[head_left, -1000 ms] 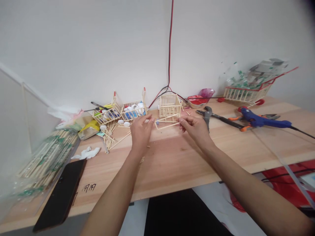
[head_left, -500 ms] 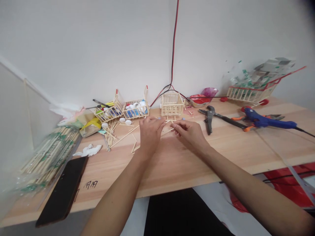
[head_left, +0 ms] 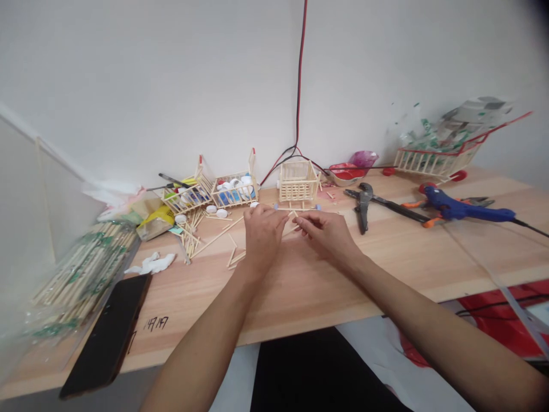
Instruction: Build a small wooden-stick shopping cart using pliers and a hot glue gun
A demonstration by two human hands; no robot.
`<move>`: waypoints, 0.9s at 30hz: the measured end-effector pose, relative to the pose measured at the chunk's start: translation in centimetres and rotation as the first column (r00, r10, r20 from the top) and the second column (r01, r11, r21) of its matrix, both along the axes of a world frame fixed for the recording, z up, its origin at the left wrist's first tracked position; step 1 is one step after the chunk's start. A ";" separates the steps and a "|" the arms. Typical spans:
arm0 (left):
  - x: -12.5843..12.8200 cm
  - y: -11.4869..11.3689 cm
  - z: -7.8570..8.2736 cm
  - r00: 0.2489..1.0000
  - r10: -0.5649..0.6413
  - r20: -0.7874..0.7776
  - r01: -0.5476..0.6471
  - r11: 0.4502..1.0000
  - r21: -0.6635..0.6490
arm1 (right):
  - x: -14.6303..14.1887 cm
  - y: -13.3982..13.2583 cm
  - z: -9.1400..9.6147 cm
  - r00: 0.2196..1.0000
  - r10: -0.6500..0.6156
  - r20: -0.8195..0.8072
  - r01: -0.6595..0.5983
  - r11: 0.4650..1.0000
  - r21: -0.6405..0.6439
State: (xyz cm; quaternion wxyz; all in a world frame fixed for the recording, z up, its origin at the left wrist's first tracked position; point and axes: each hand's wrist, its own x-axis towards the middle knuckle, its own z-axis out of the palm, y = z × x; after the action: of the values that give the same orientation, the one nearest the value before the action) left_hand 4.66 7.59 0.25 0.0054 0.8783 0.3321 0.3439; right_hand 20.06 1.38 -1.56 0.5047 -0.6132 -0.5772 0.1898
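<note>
At the middle of the table my left hand (head_left: 265, 232) and my right hand (head_left: 328, 232) are close together, fingertips pinched. Between them thin wooden sticks (head_left: 293, 214) meet at an angle; one end is in each hand's fingertips, partly hidden by the fingers. Just behind the hands stands a small cart (head_left: 299, 182) built from wooden sticks, upright against the wall. To the left of my left hand, short cut sticks (head_left: 232, 257) lie loose on the wood.
Two stick carts (head_left: 234, 191) with bottle caps stand back left. Bagged chopsticks (head_left: 86, 269) and a black phone-like slab (head_left: 105, 337) lie left. At right are cutting pliers (head_left: 363, 209), a blue glue gun (head_left: 467, 209) and a red-trimmed cart (head_left: 437, 163). The table (head_left: 300, 303) has a front edge.
The hands hold nearly the same pose, with the sticks still between the fingertips. The whole view has shifted slightly to the left.
</note>
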 end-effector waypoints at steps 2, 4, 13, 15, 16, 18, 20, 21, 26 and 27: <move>0.0 0.0 0.0 1.000 -0.001 0.004 0.001 1.000 -0.005 | 0.0 0.0 -0.1 1.000 -0.002 -0.004 0.002 1.000 0.001; 0.0 0.0 -0.1 1.000 -0.001 0.005 0.001 1.000 -0.008 | 0.0 0.0 -0.1 1.000 -0.001 -0.002 0.001 1.000 0.002; 0.1 -0.1 -0.2 1.000 -0.015 0.000 0.015 1.000 -0.004 | 0.0 0.0 -0.2 1.000 0.013 0.011 -0.013 1.000 -0.011; 0.1 -0.1 -0.3 1.000 -0.020 0.002 0.020 1.000 -0.003 | 0.1 0.0 -0.2 1.000 0.015 0.016 -0.015 1.000 -0.009; 0.1 -0.1 -0.3 1.000 -0.021 0.000 0.021 1.000 -0.001 | 0.1 0.0 -0.2 1.000 0.015 0.023 -0.015 1.000 -0.007; 0.1 0.0 -0.4 1.000 -0.019 -0.003 0.019 1.000 0.004 | 0.2 0.0 -0.2 0.998 0.016 0.053 -0.016 1.000 -0.001; 0.1 0.0 -0.4 1.000 -0.008 -0.004 0.008 1.000 0.009 | 0.4 0.1 -0.2 0.997 0.010 0.083 -0.010 1.000 0.005; 0.1 0.0 -0.4 1.000 -0.001 -0.005 0.001 1.000 0.009 | 0.4 0.1 -0.2 0.996 0.001 0.093 -0.001 1.000 0.006; 0.1 0.0 -0.3 1.000 0.021 -0.017 -0.021 1.000 0.001 | 0.5 0.2 -0.1 0.990 -0.055 0.131 0.048 0.997 0.058; 0.1 0.0 -0.3 1.000 0.021 -0.017 -0.021 1.000 -0.001 | 0.5 0.2 -0.1 0.990 -0.060 0.127 0.051 0.996 0.074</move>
State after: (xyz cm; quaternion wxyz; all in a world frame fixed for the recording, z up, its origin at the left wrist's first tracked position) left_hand 4.76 7.57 -0.06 -0.0004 0.8776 0.3414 0.3364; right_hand 20.57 1.54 -1.64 0.4928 -0.6217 -0.5978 0.1152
